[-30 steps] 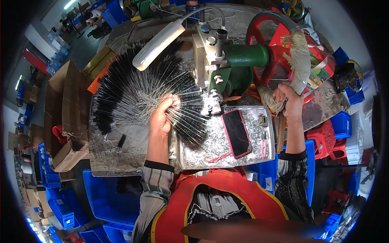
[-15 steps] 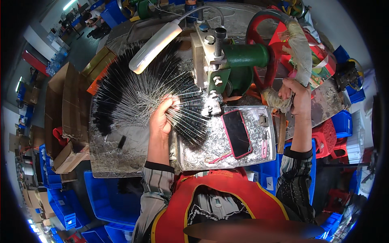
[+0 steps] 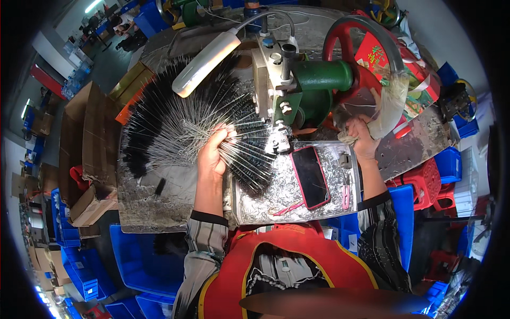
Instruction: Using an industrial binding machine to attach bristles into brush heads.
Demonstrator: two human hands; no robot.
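My left hand (image 3: 214,154) is closed on wire brushes (image 3: 241,146), whose thin metal stems fan out from my fingers. Their black bristled ends reach the small metal head at the base of the green hand press (image 3: 321,74). A broad pile of similar brushes (image 3: 154,127) spreads beyond and to the left of that hand. On the right, my right hand (image 3: 362,139) grips the cloth-and-plastic-wrapped rim of the red handwheel (image 3: 363,66) on the press. Part of the grip is hidden by the wrapping.
A white lamp (image 3: 206,63) hangs over the brushes. In front of the press, a metal tray (image 3: 255,207) carries a red-cased phone (image 3: 310,177) and a pink-handled tool (image 3: 346,196). Cardboard boxes (image 3: 85,143) stand left; a blue bin (image 3: 143,260) sits below the table edge.
The handwheel has turned, and its wrapped part has shifted down. My right hand has moved left with the rim. My left hand has hardly moved.
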